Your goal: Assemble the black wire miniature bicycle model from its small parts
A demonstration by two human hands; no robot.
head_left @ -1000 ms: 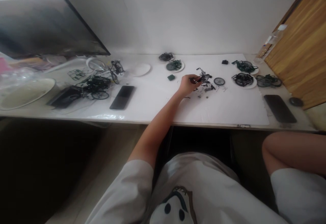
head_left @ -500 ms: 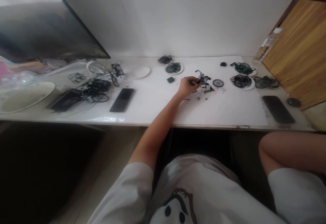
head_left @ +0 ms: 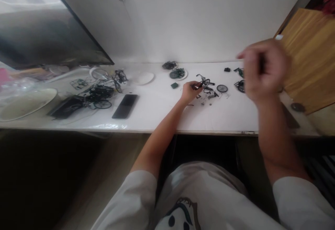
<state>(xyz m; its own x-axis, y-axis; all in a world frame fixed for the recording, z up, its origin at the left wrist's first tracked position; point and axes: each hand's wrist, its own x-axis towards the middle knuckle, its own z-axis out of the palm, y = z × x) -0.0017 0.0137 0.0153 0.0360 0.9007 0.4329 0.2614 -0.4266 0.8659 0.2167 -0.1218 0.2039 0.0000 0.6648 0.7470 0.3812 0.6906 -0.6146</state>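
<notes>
My left hand rests on the white sheet and grips a small dark model bicycle frame by its rear end. A loose black wheel lies just right of it, with tiny dark parts scattered in front. My right hand is raised in the air close to the camera, blurred, fingers curled loosely. Whether it holds anything I cannot make out. It hides the plates of parts on the right.
A black phone lies left of centre. Further left are assembled model bicycles, a dark tray and a big white plate. Small plates with dark parts stand at the back. A wooden panel rises at right.
My right arm has come up from my lap into the air in front of the camera. My left hand stays on the model bicycle frame. The view has tilted slightly.
</notes>
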